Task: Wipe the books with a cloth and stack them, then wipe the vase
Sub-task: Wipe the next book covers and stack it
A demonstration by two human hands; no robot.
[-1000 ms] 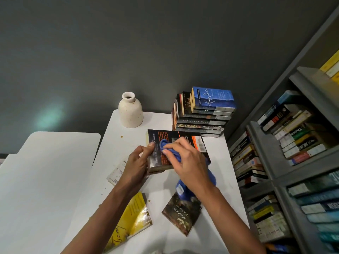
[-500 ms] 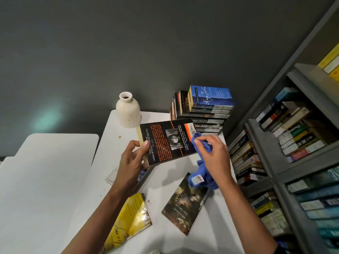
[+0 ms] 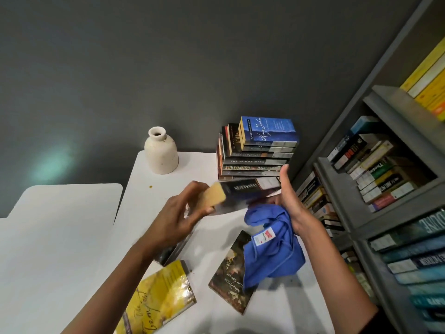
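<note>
While held clear of the white table (image 3: 192, 165): black paperback (image 3: 248, 189), spine up, motion-blurred.
Left hand (image 3: 178, 213): fingers curled round the paperback's page end.
Right hand (image 3: 289, 201): thumb upright at the opposite end; blue cloth (image 3: 272, 249) bunched in palm, hanging.
Book stack (image 3: 257, 155): just behind the paperback.
Vase (image 3: 161, 153): upright, left of stack.

dark grey wall (image 3: 168, 56), pale green light patch (image 3: 51, 165) left | white rounded-corner desk (image 3: 192, 162), second white tabletop (image 3: 60, 237) beside left edge | grey bookshelf (image 3: 337, 201) right
</note>
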